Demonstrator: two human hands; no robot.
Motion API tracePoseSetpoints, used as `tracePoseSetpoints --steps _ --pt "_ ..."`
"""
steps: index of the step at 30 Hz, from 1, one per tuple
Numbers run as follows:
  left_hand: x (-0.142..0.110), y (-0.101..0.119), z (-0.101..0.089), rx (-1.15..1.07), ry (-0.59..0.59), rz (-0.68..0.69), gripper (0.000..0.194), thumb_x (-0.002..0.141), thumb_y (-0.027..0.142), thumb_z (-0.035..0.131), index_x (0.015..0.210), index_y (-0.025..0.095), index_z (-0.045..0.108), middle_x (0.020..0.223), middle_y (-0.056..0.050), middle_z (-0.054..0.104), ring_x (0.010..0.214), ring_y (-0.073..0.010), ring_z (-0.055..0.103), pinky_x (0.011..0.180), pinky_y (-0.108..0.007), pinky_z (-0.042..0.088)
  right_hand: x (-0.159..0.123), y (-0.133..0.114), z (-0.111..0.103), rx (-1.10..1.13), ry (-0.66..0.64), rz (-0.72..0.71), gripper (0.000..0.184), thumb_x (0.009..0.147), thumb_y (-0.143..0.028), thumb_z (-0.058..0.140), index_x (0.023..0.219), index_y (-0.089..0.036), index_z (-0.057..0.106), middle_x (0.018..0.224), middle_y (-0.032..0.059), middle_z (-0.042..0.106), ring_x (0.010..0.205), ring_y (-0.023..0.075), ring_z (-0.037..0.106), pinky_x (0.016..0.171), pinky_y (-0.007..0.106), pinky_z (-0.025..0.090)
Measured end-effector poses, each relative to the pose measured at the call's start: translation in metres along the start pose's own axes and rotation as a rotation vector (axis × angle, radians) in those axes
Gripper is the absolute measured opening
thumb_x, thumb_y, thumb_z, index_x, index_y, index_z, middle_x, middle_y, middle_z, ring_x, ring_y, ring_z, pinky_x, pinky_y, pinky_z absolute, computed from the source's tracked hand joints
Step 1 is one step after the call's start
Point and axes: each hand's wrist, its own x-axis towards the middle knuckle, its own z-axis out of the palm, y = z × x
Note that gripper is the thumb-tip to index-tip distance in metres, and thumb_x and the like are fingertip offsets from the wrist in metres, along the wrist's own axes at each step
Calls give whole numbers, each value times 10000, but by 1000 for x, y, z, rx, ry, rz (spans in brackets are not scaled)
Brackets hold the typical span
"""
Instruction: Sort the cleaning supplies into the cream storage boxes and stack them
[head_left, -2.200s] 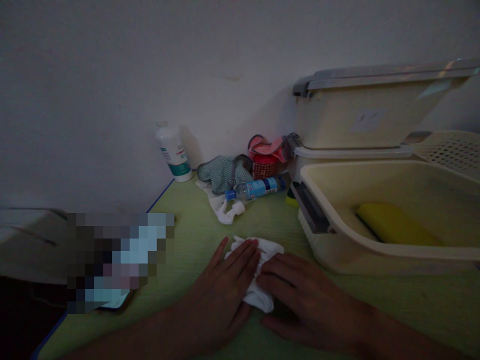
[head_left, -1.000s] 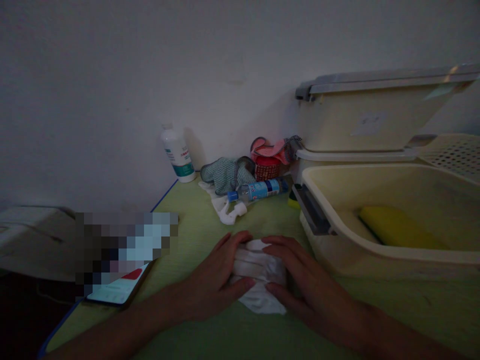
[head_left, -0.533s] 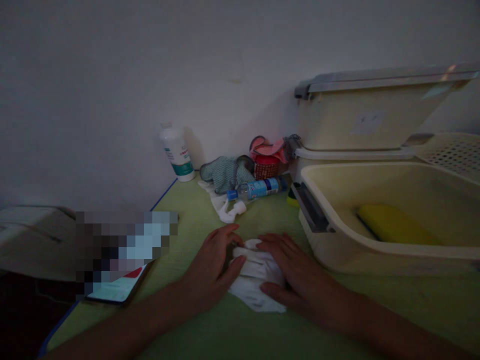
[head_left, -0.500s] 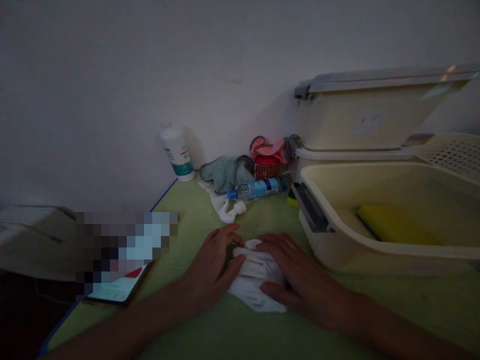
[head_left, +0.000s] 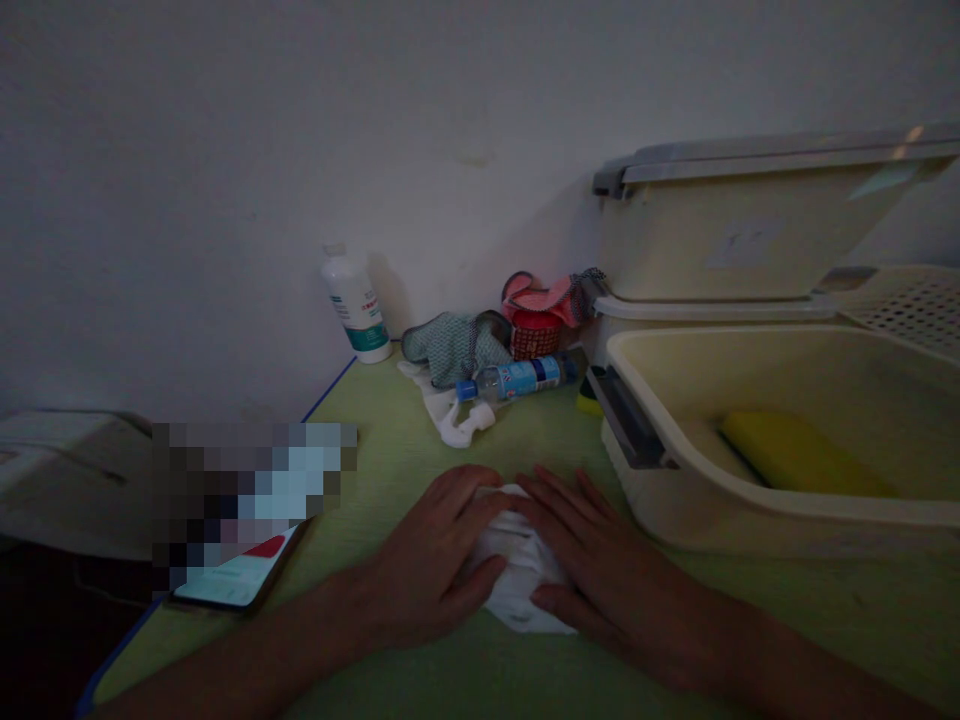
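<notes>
A crumpled white bundle (head_left: pixel 521 575) lies on the table in front of me; whether it is cloth or a thin plastic bag I cannot tell. My left hand (head_left: pixel 442 555) cups its left side, the fingers reaching over its far edge and the thumb along the near side. From the right, my right hand (head_left: pixel 600 570) rests on it with fingers outstretched and thumb apart. The fingertips of both hands come close together at the bundle's far end. Neither hand is closed round it.
A cream basin (head_left: pixel 652 530) holding a yellow sponge (head_left: pixel 802 450) stands right, before a lidded box (head_left: pixel 697 240). Behind lie a blue-labelled bottle (head_left: pixel 521 378), teal cloth (head_left: pixel 454 345) and pink cloth (head_left: pixel 551 298). A white bottle (head_left: pixel 356 310) stands left, beyond a phone (head_left: pixel 232 575).
My left hand has moved right and against the white bundle, closing the gap between the two hands. The bundle is now more compact and more covered by the fingers.
</notes>
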Motion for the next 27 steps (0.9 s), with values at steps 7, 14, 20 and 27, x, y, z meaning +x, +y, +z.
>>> tracePoseSetpoints --steps 7,14,20,27 --pt "-4 -3 4 150 -259 17 626 927 307 351 1437 174 14 1512 -126 122 1388 -207 116 1115 -432 205 -2 1 3 -106 -46 17 662 925 -484 274 1393 -16 250 1446 224 203 1343 334 187 1031 607 246" --pt "-4 -1 6 232 -284 -18 658 926 345 345 1437 177 -34 1517 -98 78 1393 -201 75 1125 -424 172 -3 1 4 -136 -21 17 642 924 -469 296 1407 -52 233 1453 197 204 1347 311 187 1043 579 253" --pt "-5 0 6 214 -254 -22 622 925 370 342 1436 150 65 1503 -125 152 1389 -210 108 1125 -434 174 -7 -6 1 -166 69 -78 758 891 -414 436 1429 -49 46 1477 183 124 1373 263 74 1088 520 193" --pt "-3 0 6 182 -252 -27 562 919 369 360 1406 133 208 1493 -139 190 1389 -206 113 1122 -444 188 -11 -8 4 -22 -55 -124 878 858 -494 466 1420 -73 -61 1486 181 58 1378 228 56 1115 436 176"
